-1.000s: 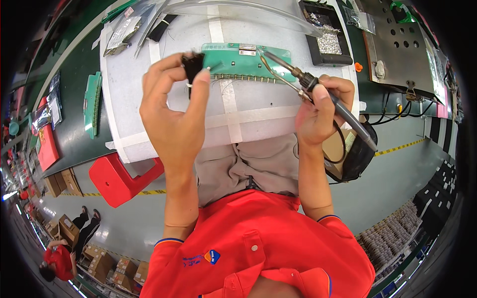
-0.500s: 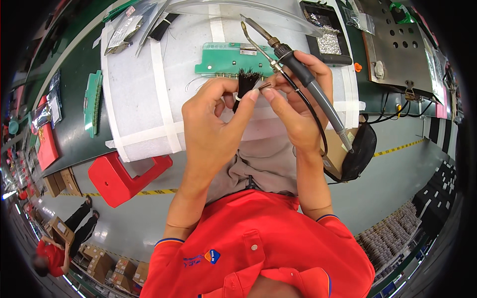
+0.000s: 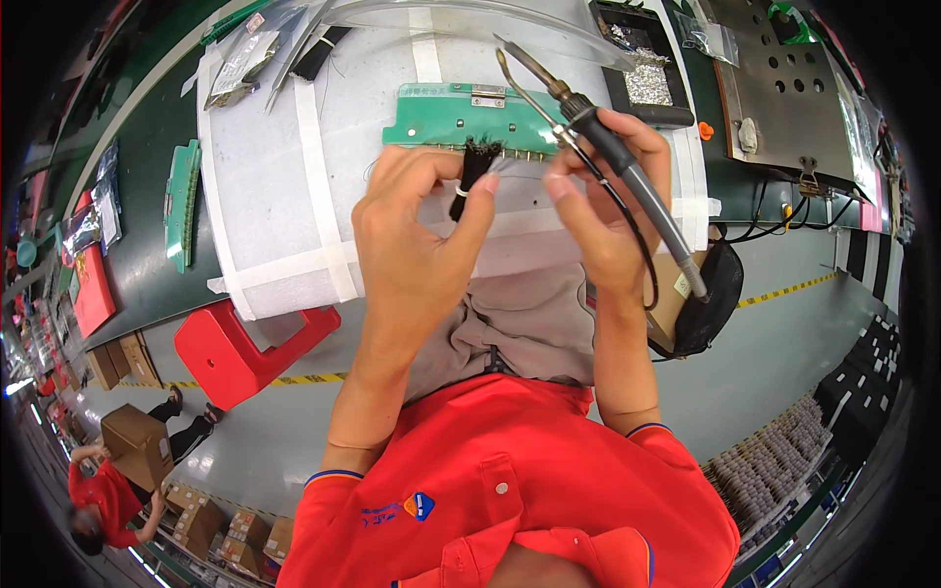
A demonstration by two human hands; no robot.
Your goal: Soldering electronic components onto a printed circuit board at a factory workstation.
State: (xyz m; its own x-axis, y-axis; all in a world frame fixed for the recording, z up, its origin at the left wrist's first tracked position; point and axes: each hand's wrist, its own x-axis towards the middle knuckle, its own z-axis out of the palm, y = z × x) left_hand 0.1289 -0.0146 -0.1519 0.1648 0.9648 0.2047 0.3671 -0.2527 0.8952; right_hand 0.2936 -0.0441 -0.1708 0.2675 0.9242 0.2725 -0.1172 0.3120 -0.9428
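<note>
My left hand (image 3: 412, 220) is closed on a bundle of short black wires (image 3: 477, 157) with frayed upper ends and a white tie round it. A few thin strands stick out beside the thumb tip. My right hand (image 3: 613, 235) carries a soldering iron (image 3: 615, 157) with a thin solder feed tube along it. The iron lies across the hand, tip pointing up and left, while the thumb and fingertips are spread apart with nothing visible between them. Just beyond both hands lies a green hinged jig (image 3: 431, 118) with a row of metal pins along its near edge, partly hidden by the left hand.
A black tray (image 3: 647, 78) of small silvery parts stands at the back right. A clear tube (image 3: 470, 14) crosses the far side of the white mat (image 3: 260, 186). Another green jig (image 3: 181, 206) lies left. Below the table edge stands a red stool (image 3: 221, 358); a person carries a carton (image 3: 137, 446).
My right hand has moved right with the iron, away from the left fingertips, and its pinch has opened. The left hand keeps the bundle, shifted slightly. The person at lower left has moved.
</note>
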